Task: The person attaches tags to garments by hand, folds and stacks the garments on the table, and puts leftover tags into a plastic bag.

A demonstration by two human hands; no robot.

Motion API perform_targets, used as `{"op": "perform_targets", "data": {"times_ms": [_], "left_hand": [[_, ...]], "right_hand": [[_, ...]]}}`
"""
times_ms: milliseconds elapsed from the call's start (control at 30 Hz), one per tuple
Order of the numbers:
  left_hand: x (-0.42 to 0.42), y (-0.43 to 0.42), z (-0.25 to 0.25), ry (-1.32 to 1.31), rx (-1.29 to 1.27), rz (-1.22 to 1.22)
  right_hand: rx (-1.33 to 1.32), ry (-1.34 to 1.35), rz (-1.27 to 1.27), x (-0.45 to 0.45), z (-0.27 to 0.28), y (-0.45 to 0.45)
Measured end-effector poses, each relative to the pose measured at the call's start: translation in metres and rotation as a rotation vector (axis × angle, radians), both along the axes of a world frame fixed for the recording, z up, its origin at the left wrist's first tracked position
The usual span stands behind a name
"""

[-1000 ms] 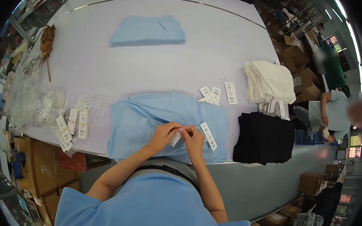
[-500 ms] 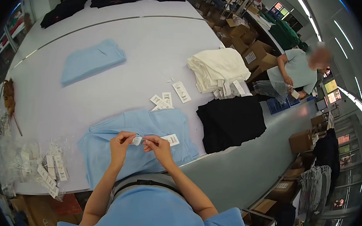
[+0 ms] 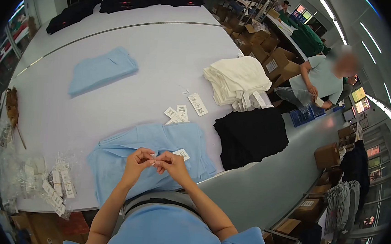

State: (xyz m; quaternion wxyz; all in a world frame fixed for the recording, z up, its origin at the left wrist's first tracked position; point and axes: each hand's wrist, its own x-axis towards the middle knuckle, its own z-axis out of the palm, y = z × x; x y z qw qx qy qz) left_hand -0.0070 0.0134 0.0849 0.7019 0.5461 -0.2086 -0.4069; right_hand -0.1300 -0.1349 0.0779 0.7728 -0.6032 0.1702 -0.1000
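A small white piece [image 3: 154, 155], mostly hidden, is held above a blue shirt [image 3: 157, 136] at the table's [image 3: 129, 89] near edge. The left hand [image 3: 137, 161] and right hand [image 3: 173, 165] both pinch it, fingertips almost meeting. Fine work like this likely wants light, steady pinches. A white tag [image 3: 182, 154] lies just past the right hand; loose tags [image 3: 176, 116] sit beyond the shirt.

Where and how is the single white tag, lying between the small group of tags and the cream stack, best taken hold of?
Probably pinch the single white tag by its long edges close to the near end, with the right hand coming from the person's side. It lies flat, long and narrow, its near end beside bare table.
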Motion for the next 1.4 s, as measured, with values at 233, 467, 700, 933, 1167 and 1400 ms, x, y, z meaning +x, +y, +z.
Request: {"op": "perform_targets", "data": {"times_ms": [233, 467, 700, 933, 1167, 1400], "left_hand": [[0.005, 0.003, -0.031, 0.248, -0.079, -0.096], [0.006, 0.011, -0.032, -0.898, 0.127, 0.152], [0.018, -0.025, -0.051, -1.39, 0.284, 0.344], [0.089, -0.072, -0.056, -1.338, 0.661, -0.002], [0.139, -0.08, -0.054, -0.409, 0.315, 0.014], [0.127, -0.052, -0.033, -1.423, 0.246, 0.113]], "right_hand": [[-0.005, 0.075, 0.163, 0.009, 0.014, -0.012], [-1.249, -0.277, 0.069, 0.07, 0.058, -0.019], [-0.944, -0.01, -0.147, 0.051, -0.029, -0.034], [-0.998, 0.549, 0.034, -0.01, -0.035, -0.03], [-0.701, 0.432, -0.351, -0.048, -0.053, -0.029], [0.372, 0.37, -0.253, -0.009, -0.035, -0.032]]}}
